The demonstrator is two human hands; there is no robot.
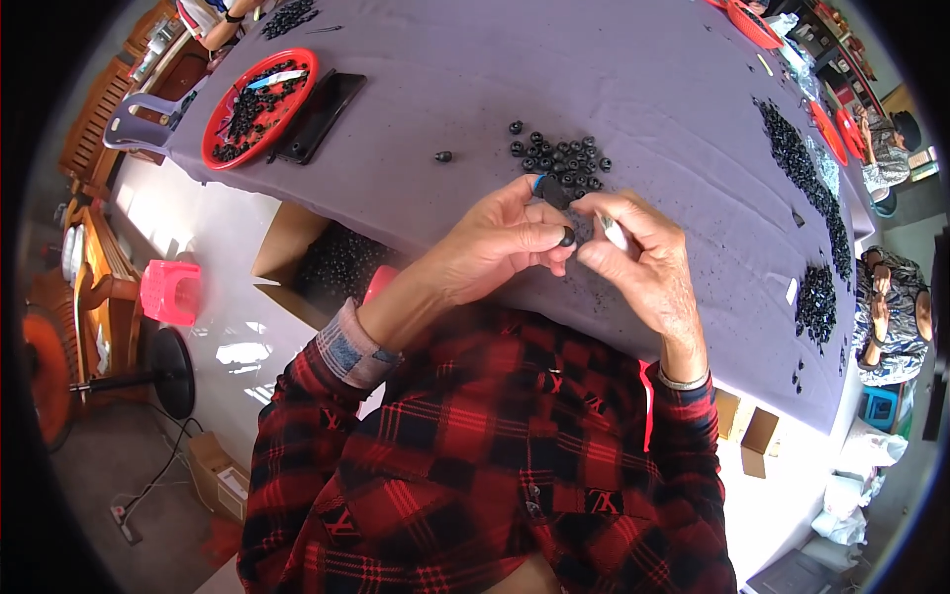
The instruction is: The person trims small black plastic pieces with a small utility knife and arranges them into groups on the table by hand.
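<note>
Over the near edge of the table, my left hand (pixel 505 243) pinches a small round black part (pixel 567 237) between thumb and fingers. One of its fingertips wears a black finger cover (pixel 550 190) with a blue band. Close beside it, my right hand (pixel 638 257) is closed around a slim tool with a white handle (pixel 614 234); the working end is too small to make out. Just beyond both hands lies a loose pile of round black parts (pixel 559 156), each with a hole or pale centre. A single black part (pixel 443 156) rests apart to the left.
A purple-grey cloth covers the table (pixel 416 79). At left are a red tray (pixel 211 148) of black pieces and a flat black device (pixel 322 117). Heaps of black pieces (pixel 816 302) lie right. An open carton (pixel 282 247) stands below the left edge. Other people (pixel 881 317) sit around.
</note>
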